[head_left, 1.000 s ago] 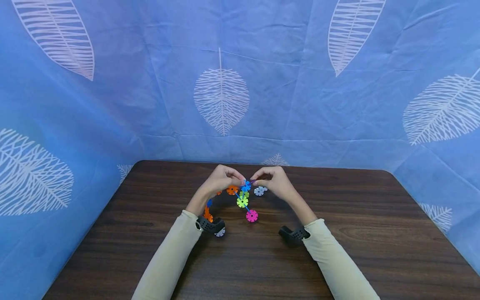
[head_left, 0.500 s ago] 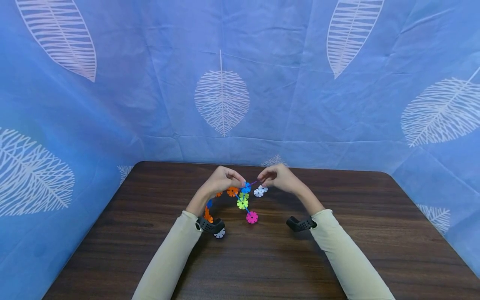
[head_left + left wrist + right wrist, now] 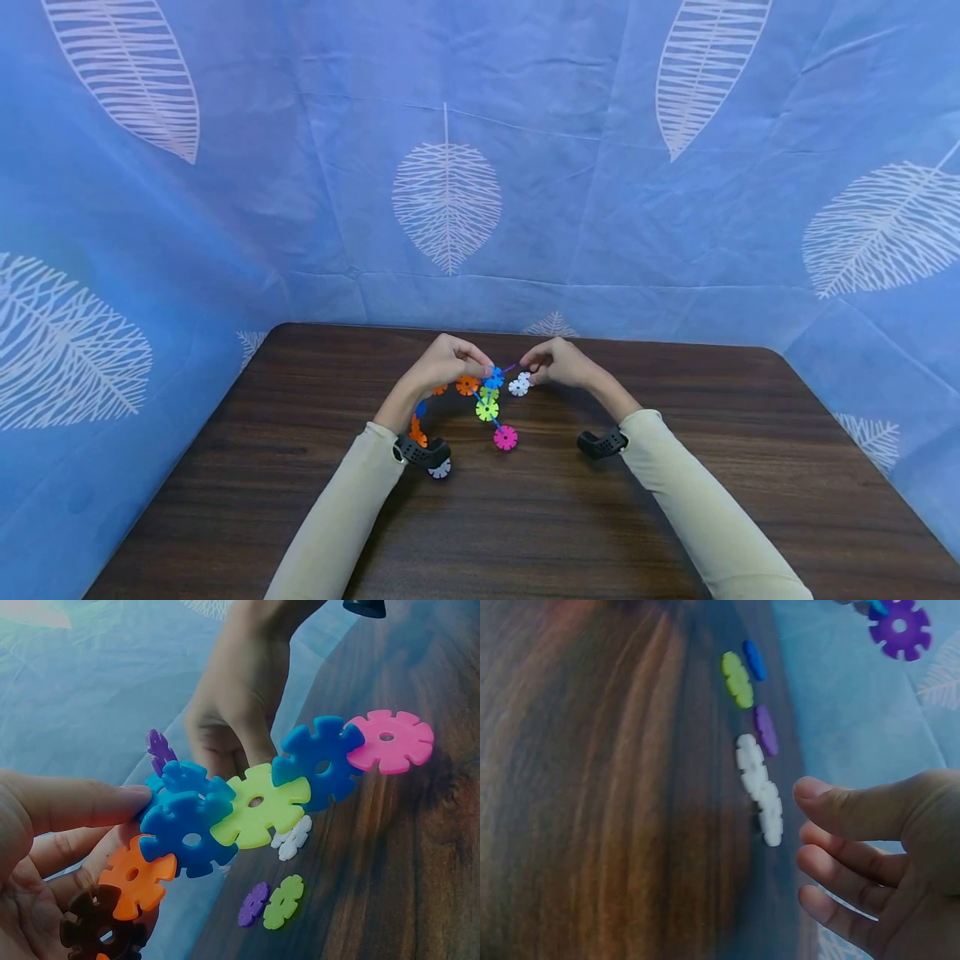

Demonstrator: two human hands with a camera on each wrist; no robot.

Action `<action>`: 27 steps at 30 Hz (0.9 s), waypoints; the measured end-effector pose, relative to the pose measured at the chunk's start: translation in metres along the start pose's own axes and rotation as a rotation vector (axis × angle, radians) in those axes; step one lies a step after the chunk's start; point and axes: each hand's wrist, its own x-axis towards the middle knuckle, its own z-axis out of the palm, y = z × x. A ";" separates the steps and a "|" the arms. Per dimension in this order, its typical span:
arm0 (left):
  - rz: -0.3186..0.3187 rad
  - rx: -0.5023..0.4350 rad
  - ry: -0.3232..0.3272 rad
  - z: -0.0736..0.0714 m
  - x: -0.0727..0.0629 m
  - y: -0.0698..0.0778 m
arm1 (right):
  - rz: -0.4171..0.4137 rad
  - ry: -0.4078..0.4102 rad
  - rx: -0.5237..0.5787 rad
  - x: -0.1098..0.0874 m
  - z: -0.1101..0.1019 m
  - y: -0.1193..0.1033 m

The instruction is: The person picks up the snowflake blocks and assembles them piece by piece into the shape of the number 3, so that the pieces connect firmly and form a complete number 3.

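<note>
My left hand (image 3: 444,365) pinches a light blue notched disc (image 3: 193,778) between thumb and finger. That disc belongs to a chain of interlocking snowflake discs, with a lime disc (image 3: 259,804), a dark blue disc (image 3: 319,759) and a pink disc (image 3: 394,741) running out to one end. Orange discs (image 3: 467,385) continue the chain towards the left wrist. A purple disc (image 3: 900,628) juts from the blue part, seen edge-on in the head view. My right hand (image 3: 558,364) holds nothing, its fingers loosely bent and apart, just beside two white discs (image 3: 761,787) on the table.
Loose on the dark wooden table (image 3: 510,533) lie a lime disc (image 3: 737,679), a purple disc (image 3: 766,730) and a blue disc (image 3: 754,660). A pale disc (image 3: 440,469) shows by the left wrist strap (image 3: 422,453). Behind the table hangs a blue leaf-patterned cloth (image 3: 337,167).
My right hand has let go of the purple disc and drawn away to the right, near the white discs. The left hand keeps its pinch on the chain, almost still.
</note>
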 end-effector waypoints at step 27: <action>0.019 -0.003 -0.003 0.001 0.001 -0.002 | 0.054 0.033 -0.030 0.006 0.012 0.005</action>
